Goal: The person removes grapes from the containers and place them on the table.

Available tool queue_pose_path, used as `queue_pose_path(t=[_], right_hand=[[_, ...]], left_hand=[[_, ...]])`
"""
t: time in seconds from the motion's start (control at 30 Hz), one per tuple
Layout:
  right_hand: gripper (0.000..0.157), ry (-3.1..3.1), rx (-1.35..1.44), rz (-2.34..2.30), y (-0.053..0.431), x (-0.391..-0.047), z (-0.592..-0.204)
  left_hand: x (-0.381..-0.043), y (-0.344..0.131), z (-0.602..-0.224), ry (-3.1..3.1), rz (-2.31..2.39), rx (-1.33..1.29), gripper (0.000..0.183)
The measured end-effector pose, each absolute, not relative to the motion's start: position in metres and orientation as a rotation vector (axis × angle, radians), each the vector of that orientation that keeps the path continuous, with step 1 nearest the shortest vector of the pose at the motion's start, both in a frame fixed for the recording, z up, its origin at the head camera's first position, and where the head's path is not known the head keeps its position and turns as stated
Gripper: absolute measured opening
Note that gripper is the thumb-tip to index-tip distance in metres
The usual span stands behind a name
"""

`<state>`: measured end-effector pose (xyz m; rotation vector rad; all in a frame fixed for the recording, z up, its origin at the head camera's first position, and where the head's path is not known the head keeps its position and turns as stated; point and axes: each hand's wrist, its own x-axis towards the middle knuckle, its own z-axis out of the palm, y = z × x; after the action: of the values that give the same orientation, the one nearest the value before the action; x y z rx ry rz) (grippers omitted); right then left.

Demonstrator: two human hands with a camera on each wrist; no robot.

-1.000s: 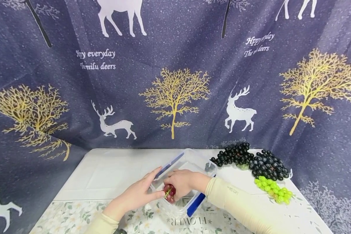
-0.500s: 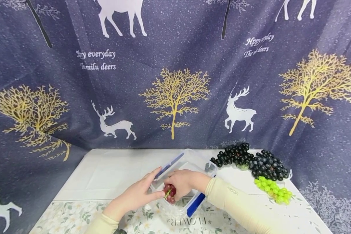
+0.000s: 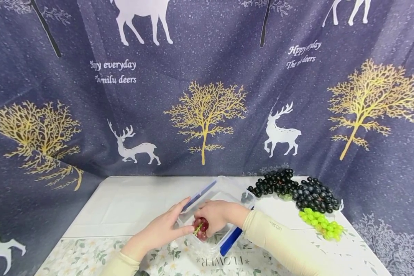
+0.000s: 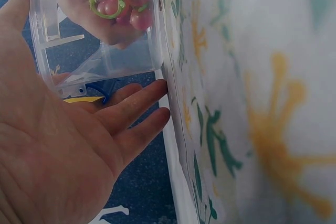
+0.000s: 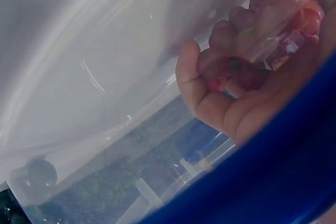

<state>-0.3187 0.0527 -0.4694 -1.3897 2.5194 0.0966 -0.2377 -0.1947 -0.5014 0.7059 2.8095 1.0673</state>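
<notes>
A clear plastic food container (image 3: pixel 207 251) with blue side latches stands on the table, without a lid over it. My right hand (image 3: pixel 214 214) reaches down inside and holds a bunch of red grapes (image 3: pixel 201 229) with a green stem. Through the container wall in the right wrist view, the fingers (image 5: pixel 191 80) curl round the grapes. My left hand (image 3: pixel 160 232) rests against the container's left side, its thumb near the front corner by the grapes. In the left wrist view its fingers (image 4: pixel 134 108) lie fairly straight beside the clear wall.
To the container's right lie bunches of black grapes (image 3: pixel 276 182), dark blue-black grapes (image 3: pixel 316 195) and bright green grapes (image 3: pixel 322 223). A flower-printed cloth (image 3: pixel 86 255) covers the table's front part. Behind the table hangs a dark blue deer-patterned curtain (image 3: pixel 141 115).
</notes>
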Motion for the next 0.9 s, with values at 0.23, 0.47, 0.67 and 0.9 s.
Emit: queue_pose_path(t=[0.23,0.47,0.67,0.9], right_hand=[[0.036,2.512,-1.371,0.083,0.0539,-0.3177,-0.4671],[0.036,2.517,-1.365,0.068,0.0550,-0.3178,-0.4667],[0.036,2.517,-1.359,0.064,0.0555,-0.3178,-0.4657],[0.036,2.529,-1.355,0.051,0.0553,-0.3176,-0.4660]], left_hand=[[-0.2377,-0.1951,-0.5025,2.815,1.067,0.709,0.091],[-0.2390,-0.1953,-0.5032,2.813,1.074,0.705,0.091],[-0.2392,-0.1954,-0.5028,2.803,1.082,0.700,0.092],[-0.2391,-0.1951,-0.5022,2.799,1.082,0.685,0.092]])
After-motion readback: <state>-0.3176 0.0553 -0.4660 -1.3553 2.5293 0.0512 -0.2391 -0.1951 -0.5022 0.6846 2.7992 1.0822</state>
